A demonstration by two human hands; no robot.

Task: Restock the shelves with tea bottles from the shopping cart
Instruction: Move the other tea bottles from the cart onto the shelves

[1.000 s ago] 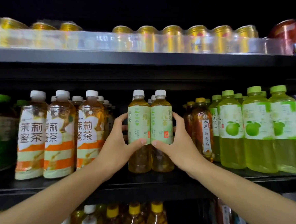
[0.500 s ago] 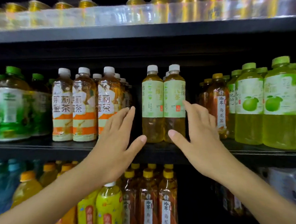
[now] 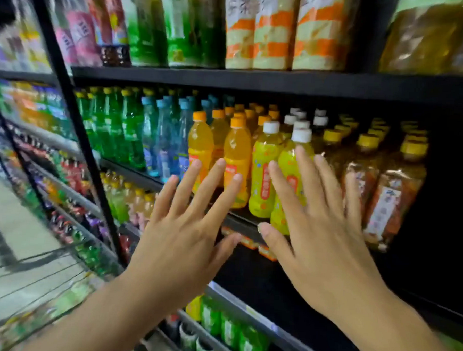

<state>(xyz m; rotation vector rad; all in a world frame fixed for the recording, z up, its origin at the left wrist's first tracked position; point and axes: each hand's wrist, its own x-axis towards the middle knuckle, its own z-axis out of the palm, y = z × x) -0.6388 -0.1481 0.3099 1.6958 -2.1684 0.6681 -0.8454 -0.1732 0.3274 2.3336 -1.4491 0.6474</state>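
Note:
My left hand (image 3: 184,226) and my right hand (image 3: 321,233) are both held out in front of the drink shelves with fingers spread, and neither holds anything. Behind them stands a shelf row of orange-capped juice bottles (image 3: 236,159), yellow-green bottles with white caps (image 3: 264,171) and amber tea bottles with yellow caps (image 3: 393,194). The two green-label tea bottles (image 3: 425,38) I was holding show blurred at the top right, on the shelf above. The wire shopping cart (image 3: 32,277) sits at the lower left, with blurred bottles in it.
The black shelf edge (image 3: 256,81) runs across above the hands. Green and blue soda bottles (image 3: 146,133) fill the left of the middle row. A black upright post (image 3: 75,113) divides the shelving. The aisle floor (image 3: 10,228) lies left, and more bottles stand on lower shelves (image 3: 222,330).
Both hands let go of the two green-label tea bottles on the shelf and pulled back open. The view dropped and swung left, bringing the lower shelf and the cart into sight.

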